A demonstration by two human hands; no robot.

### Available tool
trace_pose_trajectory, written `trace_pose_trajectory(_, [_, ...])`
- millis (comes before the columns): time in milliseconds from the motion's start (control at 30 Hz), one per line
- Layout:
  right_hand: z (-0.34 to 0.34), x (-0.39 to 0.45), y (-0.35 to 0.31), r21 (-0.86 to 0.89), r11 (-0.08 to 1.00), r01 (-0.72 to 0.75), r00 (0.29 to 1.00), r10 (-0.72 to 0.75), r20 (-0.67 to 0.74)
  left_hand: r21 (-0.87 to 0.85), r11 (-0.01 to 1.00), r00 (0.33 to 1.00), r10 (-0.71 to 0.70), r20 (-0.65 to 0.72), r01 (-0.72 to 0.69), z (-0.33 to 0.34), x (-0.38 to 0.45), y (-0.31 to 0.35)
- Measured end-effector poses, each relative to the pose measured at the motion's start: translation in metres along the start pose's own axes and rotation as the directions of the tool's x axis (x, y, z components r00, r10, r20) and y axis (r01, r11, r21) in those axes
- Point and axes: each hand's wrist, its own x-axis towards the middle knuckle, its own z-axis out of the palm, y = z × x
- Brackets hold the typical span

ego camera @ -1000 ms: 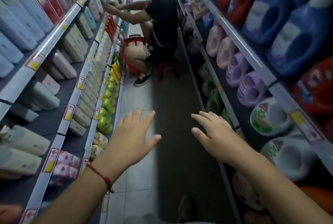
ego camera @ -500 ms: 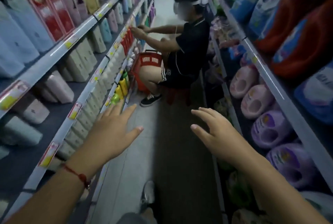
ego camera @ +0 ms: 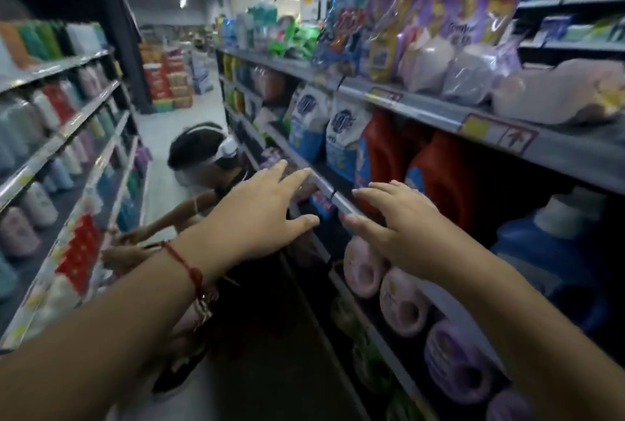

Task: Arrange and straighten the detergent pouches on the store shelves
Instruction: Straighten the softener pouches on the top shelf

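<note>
On my far left the shelves (ego camera: 61, 136) carry rows of upright bottles, pale, red and green, too blurred to read. Further along, low in the aisle, another person (ego camera: 199, 156) crouches with arms stretched to that left shelving. My left hand (ego camera: 260, 214), a red string bracelet (ego camera: 184, 263) at its wrist, reaches forward with fingers straight and spread, gripping nothing. Just beside it my right hand (ego camera: 389, 227) is likewise flat and loose, empty, its fingertips close to the metal edge of the right-hand middle shelf (ego camera: 324, 183). The detergent pouches (ego camera: 436, 21) stand on the top shelf (ego camera: 422, 106) up to my right, well above both hands: glossy purple, blue and yellow bags, crinkled and leaning unevenly against each other, with soft pink and lilac ones slumped on their sides at the far right. Half a second ago I was looking down along the aisle floor with my hands over open space; now my view has swung up and rightward, the pouches have come into sight, and both hands are nearer the right shelving. Under the pouches, the middle shelf holds white-and-blue bags (ego camera: 341, 136) and red jugs (ego camera: 439, 177); the lower shelf holds pink and purple jugs (ego camera: 402, 305) lying with handles outward, and a blue jug (ego camera: 541, 251) further right.
</note>
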Motion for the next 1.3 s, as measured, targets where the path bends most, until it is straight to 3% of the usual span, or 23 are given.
trace_pose_trajectory(333, [-0.093,0.078,0.037,0.021,0.998,-0.058,0.972,0.062,-0.226,-0.102,0.972,0.975,0.215,0.046,-0.210,-0.059,0.178,0.005])
trace_pose_trajectory(533, [-0.126,0.110,0.061,-0.101,0.975,-0.199,0.936,0.158,-0.314,-0.134,0.923,0.932,0.363,-0.011,-0.361,-0.070,0.251,0.029])
trace_pose_trajectory(767, [-0.148,0.154,0.086,-0.272,0.872,-0.406,0.886,0.303,-0.350,-0.135,0.801,0.813,0.575,-0.096,-0.583,-0.062,0.325,0.058])
trace_pose_trajectory(933, [-0.159,0.189,0.091,-0.337,0.764,-0.550,0.826,0.438,-0.355,-0.109,0.728,0.731,0.648,-0.212,-0.677,-0.056,0.371,0.060])
trace_pose_trajectory(1133, [-0.177,0.241,0.087,-0.227,0.722,-0.654,0.742,0.555,-0.375,-0.137,0.631,0.641,0.716,-0.278,-0.764,-0.038,0.423,0.055])
trace_pose_trajectory(1300, [-0.179,0.299,0.100,-0.154,0.681,-0.716,0.688,0.650,-0.323,-0.058,0.525,0.496,0.756,-0.427,-0.849,-0.008,0.444,0.056])
